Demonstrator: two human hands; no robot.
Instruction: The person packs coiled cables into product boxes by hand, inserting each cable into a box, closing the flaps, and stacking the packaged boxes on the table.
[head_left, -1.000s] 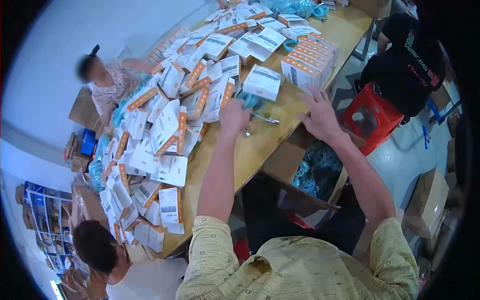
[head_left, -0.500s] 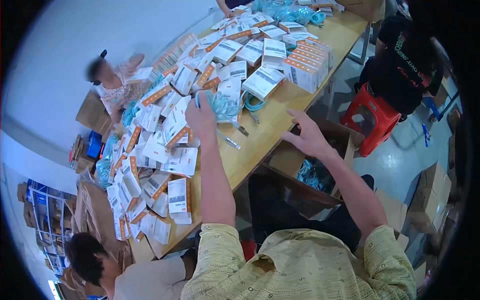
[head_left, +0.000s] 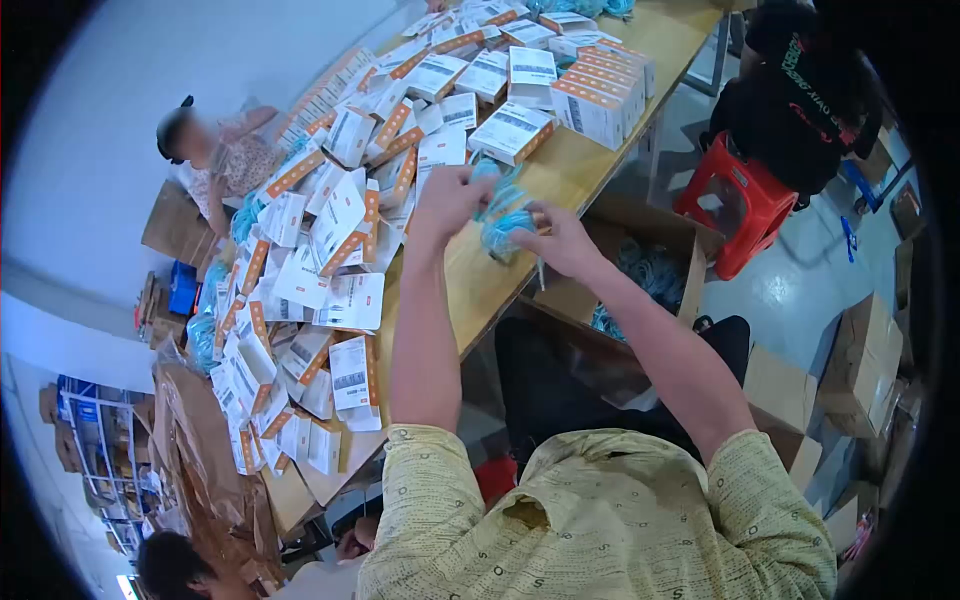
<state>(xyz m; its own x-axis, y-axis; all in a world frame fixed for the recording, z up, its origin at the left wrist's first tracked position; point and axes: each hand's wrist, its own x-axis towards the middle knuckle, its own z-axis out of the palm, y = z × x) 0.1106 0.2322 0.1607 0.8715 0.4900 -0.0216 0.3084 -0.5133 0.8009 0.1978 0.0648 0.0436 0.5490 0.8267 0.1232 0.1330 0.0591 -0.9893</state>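
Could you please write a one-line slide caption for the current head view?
Left hand and right hand hold teal cables over a wooden table heaped with white-and-orange boxes.

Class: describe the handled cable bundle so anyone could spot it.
Find the tan wooden table, then the wearer's bare left hand and right hand near its edge. The turquoise cable bundle sits between them, unlike cables in the brown cardboard box.
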